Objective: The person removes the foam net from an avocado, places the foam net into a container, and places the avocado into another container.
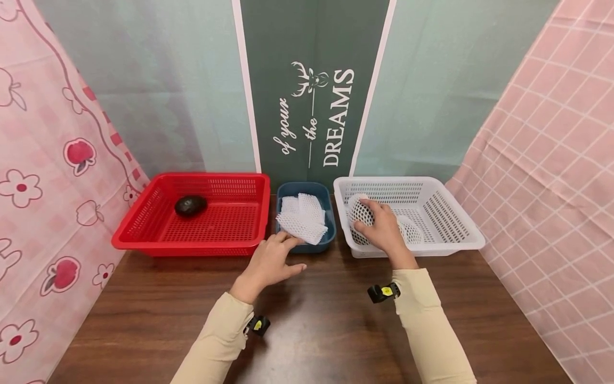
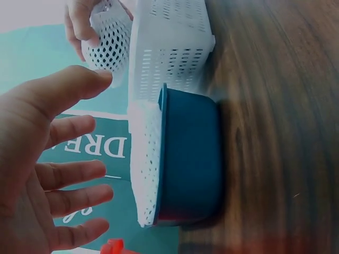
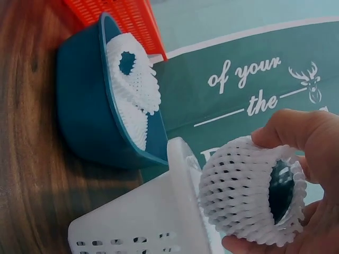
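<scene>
My right hand grips a dark avocado in a white foam net sleeve, at the left end of the white basket. In the right wrist view, thumb and fingers lie around the net, and the dark fruit shows through its open end. My left hand holds nothing; its fingers are spread, close to the front of the blue bin. White foam nets lie piled in that bin. Another white net-covered thing lies in the white basket, partly hidden by my right hand.
A red basket stands at the left with one bare avocado inside. The blue bin sits between the two baskets on the brown wooden table. Green printed cloth hangs behind; pink cloths flank both sides.
</scene>
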Tool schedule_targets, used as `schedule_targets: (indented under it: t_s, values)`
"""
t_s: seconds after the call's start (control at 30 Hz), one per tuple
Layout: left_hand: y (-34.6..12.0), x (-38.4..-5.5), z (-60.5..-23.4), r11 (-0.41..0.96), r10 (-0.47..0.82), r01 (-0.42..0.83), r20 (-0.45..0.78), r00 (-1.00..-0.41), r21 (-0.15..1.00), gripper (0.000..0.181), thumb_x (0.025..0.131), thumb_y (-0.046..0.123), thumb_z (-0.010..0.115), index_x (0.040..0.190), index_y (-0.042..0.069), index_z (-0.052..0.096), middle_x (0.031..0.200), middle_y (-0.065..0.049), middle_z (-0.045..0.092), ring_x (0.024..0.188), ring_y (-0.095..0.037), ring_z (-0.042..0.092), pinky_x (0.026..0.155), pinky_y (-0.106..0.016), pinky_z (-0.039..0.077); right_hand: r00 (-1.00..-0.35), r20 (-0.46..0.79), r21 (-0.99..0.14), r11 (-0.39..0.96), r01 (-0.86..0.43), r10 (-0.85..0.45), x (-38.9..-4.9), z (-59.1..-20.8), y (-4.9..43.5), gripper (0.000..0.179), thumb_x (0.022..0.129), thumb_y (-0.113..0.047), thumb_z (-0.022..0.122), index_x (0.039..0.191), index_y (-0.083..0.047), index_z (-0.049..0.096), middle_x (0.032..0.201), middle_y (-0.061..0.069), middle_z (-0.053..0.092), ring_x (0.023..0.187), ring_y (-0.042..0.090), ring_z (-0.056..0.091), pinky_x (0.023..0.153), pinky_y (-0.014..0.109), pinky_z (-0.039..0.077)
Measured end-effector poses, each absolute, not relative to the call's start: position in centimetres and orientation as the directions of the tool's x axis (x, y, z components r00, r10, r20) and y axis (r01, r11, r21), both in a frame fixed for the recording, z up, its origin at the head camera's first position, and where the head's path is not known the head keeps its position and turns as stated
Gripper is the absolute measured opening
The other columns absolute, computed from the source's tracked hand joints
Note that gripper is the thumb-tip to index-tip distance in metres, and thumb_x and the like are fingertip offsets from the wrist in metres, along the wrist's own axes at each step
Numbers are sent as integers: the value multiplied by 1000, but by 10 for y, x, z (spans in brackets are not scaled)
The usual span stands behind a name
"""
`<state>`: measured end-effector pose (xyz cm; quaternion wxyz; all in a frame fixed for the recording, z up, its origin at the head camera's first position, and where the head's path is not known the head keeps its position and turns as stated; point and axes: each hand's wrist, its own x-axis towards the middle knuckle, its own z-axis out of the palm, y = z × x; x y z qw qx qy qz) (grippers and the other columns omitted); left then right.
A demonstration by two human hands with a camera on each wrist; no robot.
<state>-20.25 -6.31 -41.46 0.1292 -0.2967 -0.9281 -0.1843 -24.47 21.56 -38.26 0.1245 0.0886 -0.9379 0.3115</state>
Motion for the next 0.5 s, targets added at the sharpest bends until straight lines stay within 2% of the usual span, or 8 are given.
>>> schedule_targets:
  t_s: [0.13, 0.33, 0.5]
  values:
    - [-68, -199, -421, 734, 511, 612, 354, -783, 293, 49, 73, 43, 75, 113, 17, 66, 101, -5, 58, 89, -23, 55, 68, -39, 45, -946, 299, -565, 776, -280, -124, -238, -381, 210, 57, 78, -18, 69, 130, -4, 51, 122, 28, 47, 108, 40, 45, 88, 54, 36]
    - [-79, -197, -427, 715, 485, 606, 377, -789, 349, 48, 72, 38, 77, 113, 15, 66, 100, -6, 57, 89, -22, 55, 69, -41, 47, -925, 344, -567, 749, -344, -165, -232, -383, 202, 55, 78, -16, 70, 129, -5, 53, 123, 25, 48, 111, 39, 45, 90, 53, 35]
    - [-85, -197, -430, 695, 475, 613, 401, -784, 375, 48, 71, 36, 78, 112, 14, 66, 101, -7, 58, 88, -22, 56, 71, -40, 48, -872, 437, -555, 696, -455, -221, -231, -391, 199, 55, 75, -14, 71, 127, -6, 54, 123, 22, 50, 111, 35, 46, 91, 51, 35]
